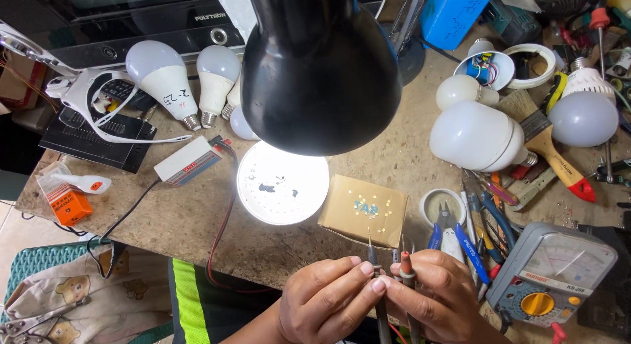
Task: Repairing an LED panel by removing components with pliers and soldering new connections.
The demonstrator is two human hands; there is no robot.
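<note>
My left hand (328, 298) pinches a black multimeter probe (373, 252) with its metal tip pointing up toward a small cardboard box (365, 209). My right hand (437, 298) grips a red multimeter probe (406, 258) beside it, tip also upward. Both hands meet at the table's front edge, fingers touching. A round white LED disc (282, 183) lies brightly lit just left of the box, under a black lamp shade (322, 61). A grey analog multimeter (552, 275) with a yellow dial sits to the right of my right hand.
Several white bulbs lie at the back left (161, 74) and at the right (476, 134). A paintbrush (549, 143), pliers and cutters (476, 235), a small white-and-red box (187, 161) with wires, an orange box (66, 203) and a black device (92, 137) crowd the table.
</note>
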